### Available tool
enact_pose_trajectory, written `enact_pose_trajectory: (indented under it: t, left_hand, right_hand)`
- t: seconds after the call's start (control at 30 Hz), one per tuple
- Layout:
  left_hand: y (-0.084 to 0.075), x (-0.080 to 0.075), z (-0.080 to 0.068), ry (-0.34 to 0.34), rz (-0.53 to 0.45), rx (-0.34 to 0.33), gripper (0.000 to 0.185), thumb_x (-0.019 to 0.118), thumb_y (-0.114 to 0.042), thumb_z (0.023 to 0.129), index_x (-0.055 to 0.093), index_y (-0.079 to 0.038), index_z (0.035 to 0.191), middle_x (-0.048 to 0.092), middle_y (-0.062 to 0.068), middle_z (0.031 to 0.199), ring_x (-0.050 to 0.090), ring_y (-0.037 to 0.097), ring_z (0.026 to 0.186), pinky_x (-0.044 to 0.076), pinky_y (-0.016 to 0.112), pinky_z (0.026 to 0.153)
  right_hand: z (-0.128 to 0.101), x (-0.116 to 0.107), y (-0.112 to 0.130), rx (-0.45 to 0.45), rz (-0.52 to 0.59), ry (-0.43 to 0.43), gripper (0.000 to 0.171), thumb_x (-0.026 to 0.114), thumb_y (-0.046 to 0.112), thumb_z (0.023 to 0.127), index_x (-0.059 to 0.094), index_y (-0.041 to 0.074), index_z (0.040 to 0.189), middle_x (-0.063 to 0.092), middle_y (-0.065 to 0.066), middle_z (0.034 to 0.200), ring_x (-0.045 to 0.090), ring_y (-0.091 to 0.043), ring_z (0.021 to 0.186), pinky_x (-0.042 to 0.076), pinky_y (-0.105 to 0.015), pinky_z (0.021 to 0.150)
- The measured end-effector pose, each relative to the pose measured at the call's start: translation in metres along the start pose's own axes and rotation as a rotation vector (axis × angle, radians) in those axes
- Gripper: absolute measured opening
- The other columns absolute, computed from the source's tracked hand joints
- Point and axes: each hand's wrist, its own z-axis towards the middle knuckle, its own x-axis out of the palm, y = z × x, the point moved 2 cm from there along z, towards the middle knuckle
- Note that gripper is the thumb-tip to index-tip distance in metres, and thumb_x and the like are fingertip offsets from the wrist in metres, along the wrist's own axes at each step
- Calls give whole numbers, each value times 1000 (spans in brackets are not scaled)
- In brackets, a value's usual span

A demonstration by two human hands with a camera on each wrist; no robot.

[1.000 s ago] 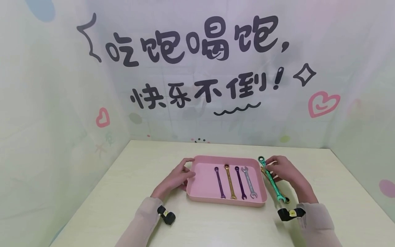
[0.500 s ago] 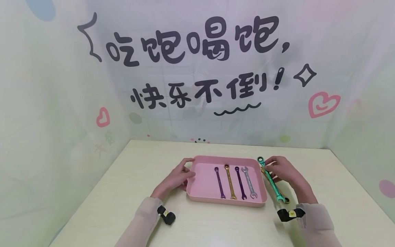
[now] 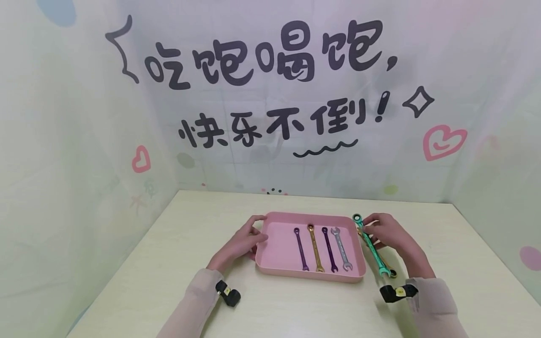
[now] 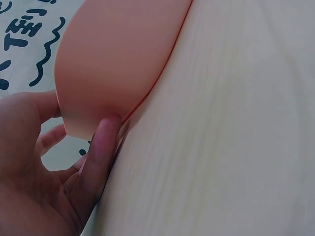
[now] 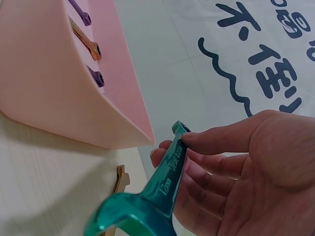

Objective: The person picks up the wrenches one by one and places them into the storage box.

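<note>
My right hand point(image 3: 386, 230) pinches a green combination wrench point(image 3: 374, 251) between thumb and fingers, just outside the tray's right wall. Its open end points toward me; the right wrist view shows lettering on the shank. Below it a gold wrench point(image 5: 121, 180) lies on the table, partly hidden by the green one. My left hand point(image 3: 245, 239) grips the left end of a pink tray point(image 3: 276, 246), thumb against the outer wall in the left wrist view. Inside the tray, side by side, lie a purple wrench point(image 3: 301, 251), a gold wrench point(image 3: 314, 249), a darker purple wrench point(image 3: 329, 251) and a silver wrench point(image 3: 341, 251).
The tray stands on a pale wooden table point(image 3: 296, 310). Behind the table hangs a light curtain point(image 3: 236, 173) with dark lettering and pink hearts; similar cloth rises on both sides. A black wrist camera point(image 3: 228, 295) sits on each sleeve.
</note>
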Motion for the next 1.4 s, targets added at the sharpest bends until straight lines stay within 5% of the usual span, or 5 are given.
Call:
enact_pose_trajectory:
  t: [1.4]
  left_hand:
    - [4,-1,3,-7,-10,11,60,65,-22,99,42,-32,153,60,12,108,58,17,64,55,28,48]
  right_hand:
    - [7,9,-6,15,7,36,40,58,14,100,53,-11,131,67,-22,105,65,-22,80,64,-35,69]
